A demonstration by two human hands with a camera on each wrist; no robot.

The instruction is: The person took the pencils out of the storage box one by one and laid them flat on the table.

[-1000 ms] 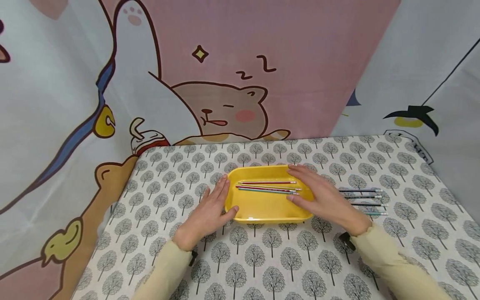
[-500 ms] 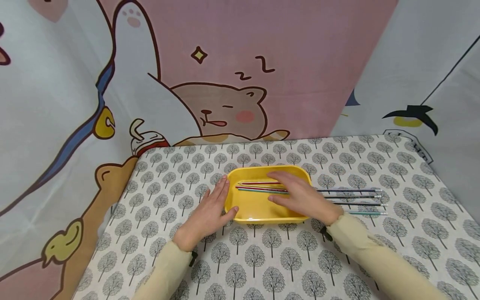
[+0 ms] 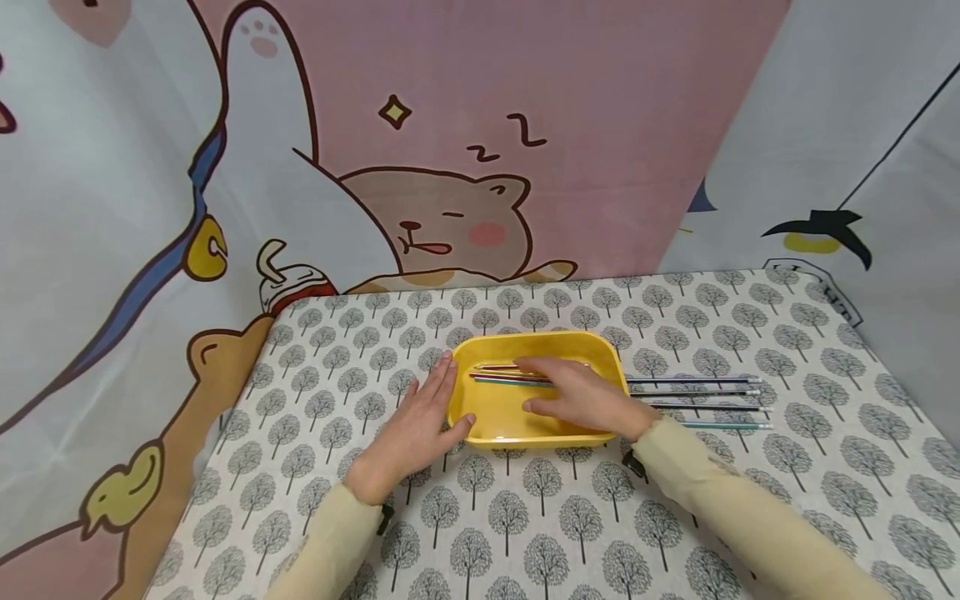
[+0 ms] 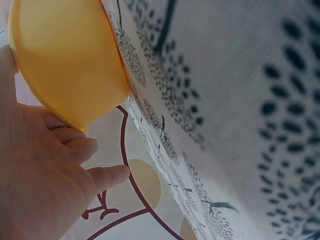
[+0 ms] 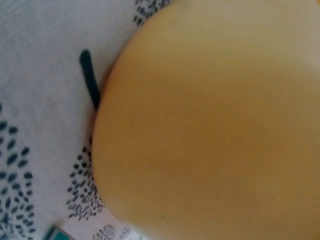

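A yellow plastic tray [image 3: 498,418] stands on the cloth, with several pencils [image 3: 513,381] lying lengthwise toward its back. My left hand [image 3: 412,425] rests along the tray's left end, fingers straight and thumb by the front rim. The left wrist view has the same hand [image 4: 45,170] against the rim of the tray [image 4: 65,50]. Inside the tray, over the pencils' right part, is my right hand [image 3: 581,396], thumb and fingers spread apart. It hides their right ends. The tray's outer wall [image 5: 200,125] fills most of the right wrist view, the right hand out of sight.
Several more pencils [image 3: 712,407], dark ones and a teal one, lie in parallel on the cloth right of the tray. The tree-print cloth [image 3: 540,525] covers the table. A cartoon-print curtain [image 3: 600,167] rises behind and at both sides.
From the tray's right end, my right hand has moved left and inward over the pencils, uncovering more of the pencils on the cloth. The left hand and tray keep their places.
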